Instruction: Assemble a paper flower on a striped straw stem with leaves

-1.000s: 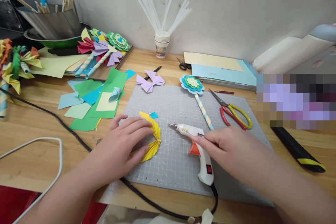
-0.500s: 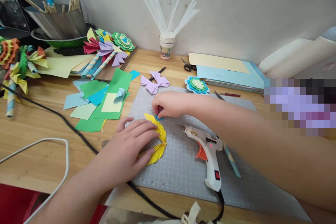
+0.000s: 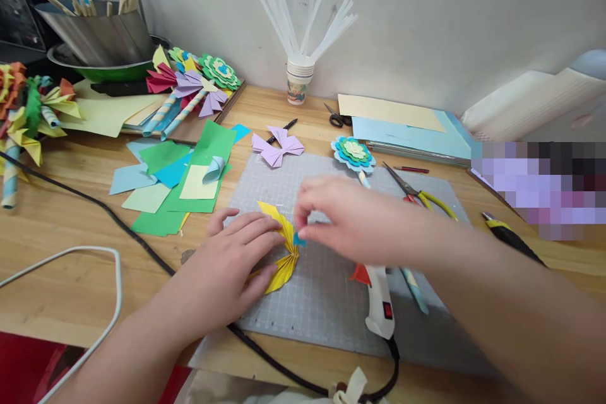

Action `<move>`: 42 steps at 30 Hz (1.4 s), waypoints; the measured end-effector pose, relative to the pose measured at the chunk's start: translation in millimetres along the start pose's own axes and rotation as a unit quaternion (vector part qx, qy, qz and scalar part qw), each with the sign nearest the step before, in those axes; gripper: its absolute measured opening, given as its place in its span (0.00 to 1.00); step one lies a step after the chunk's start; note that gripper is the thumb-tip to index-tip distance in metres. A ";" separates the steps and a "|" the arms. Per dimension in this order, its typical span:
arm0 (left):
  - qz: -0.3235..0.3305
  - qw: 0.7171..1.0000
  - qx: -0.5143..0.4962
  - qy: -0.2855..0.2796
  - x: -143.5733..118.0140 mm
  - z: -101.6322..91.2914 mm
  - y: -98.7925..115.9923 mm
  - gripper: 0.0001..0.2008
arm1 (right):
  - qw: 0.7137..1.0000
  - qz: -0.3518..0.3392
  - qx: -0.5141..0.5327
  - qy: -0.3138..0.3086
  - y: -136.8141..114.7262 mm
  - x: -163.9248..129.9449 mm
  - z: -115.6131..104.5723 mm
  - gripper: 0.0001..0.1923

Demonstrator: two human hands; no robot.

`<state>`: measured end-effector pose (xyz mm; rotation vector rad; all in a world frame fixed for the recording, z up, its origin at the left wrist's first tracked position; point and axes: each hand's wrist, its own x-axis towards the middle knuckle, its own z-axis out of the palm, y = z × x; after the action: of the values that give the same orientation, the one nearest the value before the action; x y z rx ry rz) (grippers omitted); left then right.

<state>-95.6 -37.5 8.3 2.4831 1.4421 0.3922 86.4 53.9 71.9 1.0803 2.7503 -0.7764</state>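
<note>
My left hand (image 3: 227, 262) lies flat on a yellow pleated paper fan (image 3: 283, 246) and presses it onto the grey cutting mat (image 3: 326, 303). My right hand (image 3: 353, 218) pinches a small blue paper piece (image 3: 299, 239) and holds it at the fan's folded centre, on its right edge. A white hot glue gun (image 3: 381, 300) with an orange trigger rests on the mat just below my right hand, partly hidden by it.
Loose green, blue and pale yellow papers (image 3: 184, 170) lie left of the mat. A purple paper bow (image 3: 276, 145), a blue-green paper flower (image 3: 353, 153), red-and-yellow scissors (image 3: 419, 192) and a cup of glue sticks (image 3: 298, 79) sit behind. Black cable (image 3: 118, 221) and white cable (image 3: 71, 278) cross the table.
My right hand let go of the glue gun, picked the blue piece up from the mat above the fan, and brought it down to the fan's centre. My left hand stayed put.
</note>
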 end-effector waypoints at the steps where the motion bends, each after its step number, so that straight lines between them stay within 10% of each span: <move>1: 0.000 1.000 -0.003 0.007 -0.5 0.9 -0.4 0.12 | 1.000 0.007 -0.001 0.000 -3.2 -8.7 8.4 0.04; 8: -0.001 1.000 -0.006 0.014 -0.6 3.2 -0.9 0.10 | 0.992 0.035 -0.056 0.107 -11.2 -21.4 51.9 0.07; 26: -0.001 1.000 -0.014 0.014 -1.3 1.4 0.2 0.09 | 0.969 -0.019 -0.074 0.236 -12.5 -35.8 60.3 0.12; 30: -0.001 1.000 -0.011 0.014 -2.1 3.2 -0.4 0.10 | 0.962 -0.108 -0.052 0.243 -6.4 -56.5 73.9 0.17; 42: 0.002 1.000 0.002 0.020 -2.3 5.1 -2.2 0.12 | 0.957 -0.096 -0.102 0.253 -0.8 -63.6 105.5 0.19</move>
<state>-96.8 -38.8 2.6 2.4955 1.4545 0.4417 122.6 -37.1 -2.9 1.1065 3.3035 -0.2339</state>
